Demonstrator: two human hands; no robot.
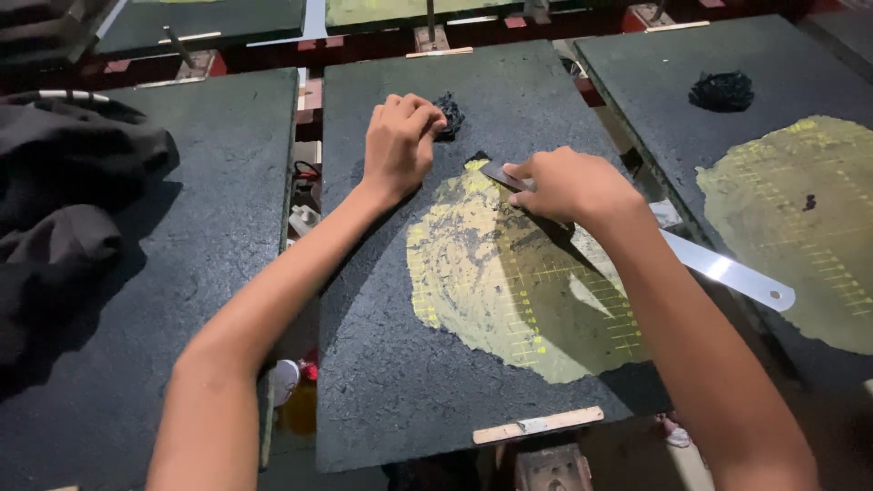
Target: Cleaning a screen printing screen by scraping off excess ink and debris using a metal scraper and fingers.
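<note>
Now, right hand point(568, 186) clamped on a long metal ruler point(727, 270), blade tip at the yellow patch's point(509, 291) top edge (grid-marked); left hand point(400, 141) curled beside black scrapings point(448, 115), just above that patch.

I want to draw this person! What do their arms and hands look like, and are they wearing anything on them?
Both arms are bare, with no sleeves showing. The left hand and right hand wear no gloves, rings, watch or bracelet that I can see.

Both forearms bare to the elbow — no sleeves, gloves or rings visible.
</note>
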